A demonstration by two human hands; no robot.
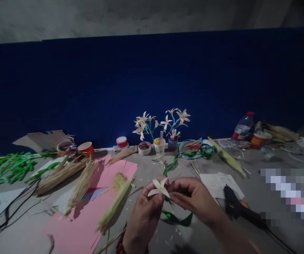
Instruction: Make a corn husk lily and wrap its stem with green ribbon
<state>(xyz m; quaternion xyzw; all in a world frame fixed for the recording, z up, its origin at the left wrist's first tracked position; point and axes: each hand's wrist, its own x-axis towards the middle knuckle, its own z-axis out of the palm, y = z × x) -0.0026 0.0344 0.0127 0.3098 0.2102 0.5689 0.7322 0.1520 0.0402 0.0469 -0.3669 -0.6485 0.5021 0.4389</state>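
A cream-white flower with pointed petals (159, 188) sits between the fingertips of my left hand (148, 208), which pinches it at the base. Close beside it, my right hand (194, 197) has its thumb and fingers pressed together near the flower's underside, on green ribbon. That green ribbon (177, 219) loops below the hands, and a stretch of it runs up and away behind them across the table. The flower's stem is hidden by my fingers.
Finished-looking flowers (141, 125) stand in a cup (159, 146) at the back. Left are corn husks (62, 174), pink paper (75, 222) and green twisted stems (11, 167). Right lie a black glue gun (237, 206) with its cord, white paper (217, 183) and a bottle (243, 126).
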